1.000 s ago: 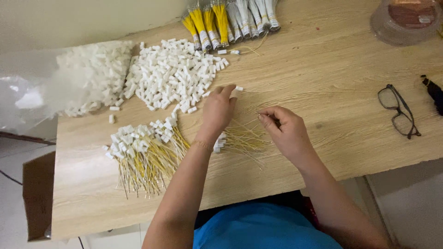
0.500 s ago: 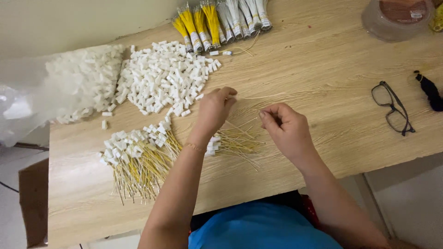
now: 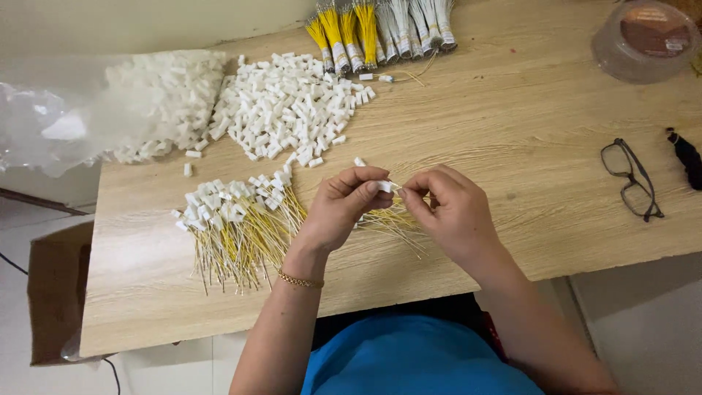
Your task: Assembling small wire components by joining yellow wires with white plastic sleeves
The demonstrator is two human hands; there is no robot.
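Observation:
My left hand pinches a small white plastic connector between thumb and fingers over the wooden table. My right hand meets it fingertip to fingertip, its fingers closed at the connector; a thin yellow wire seems to be held there, but it is too fine to see clearly. Loose yellow wires lie on the table under both hands. To the left lies a fan of yellow wires with white connectors fitted. A pile of loose white connectors is spread further back.
A clear plastic bag of white connectors hangs over the table's left edge. Bundled yellow and white wires lie at the back. A round plastic container, black glasses and a dark object sit at right. A cardboard box stands on the floor.
My left hand has drawn back from the connector pile toward me with a white connector. Both hands have come together at the fingertips above the loose wires.

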